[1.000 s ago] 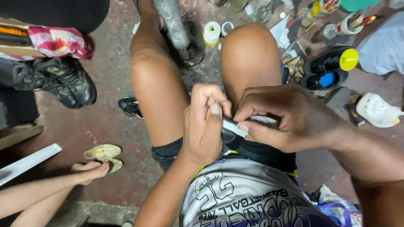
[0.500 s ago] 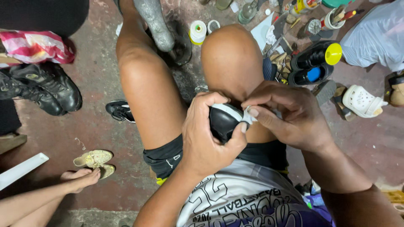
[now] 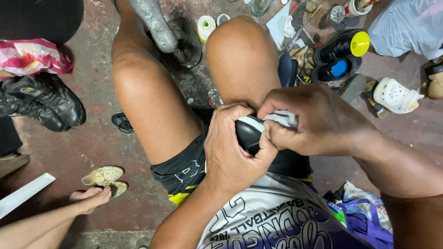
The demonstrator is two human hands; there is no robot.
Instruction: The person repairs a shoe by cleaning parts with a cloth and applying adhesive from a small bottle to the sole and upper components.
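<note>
A black shoe [image 3: 247,133] with a white strip along its edge rests on my lap between my bare thighs. My left hand [image 3: 230,150] wraps around it and grips it from the left. Pressed against the shoe's upper edge, my right hand [image 3: 314,120] pinches a white cloth [image 3: 285,119]. The two hands touch each other over the shoe. Most of the shoe is hidden under my fingers.
A metal shoe last stand [image 3: 159,27] rises between my knees. Black boots [image 3: 41,103] lie left, thread spools [image 3: 205,25] and tools far ahead, black shoes [image 3: 339,53] and a white clog [image 3: 394,94] right. Another person's foot [image 3: 90,198] and worn sandals [image 3: 106,177] sit lower left.
Both hands have stayed over my lap. The black shoe has turned into view under my left hand, and my right hand has shifted its pinch on the white cloth at the shoe's edge.
</note>
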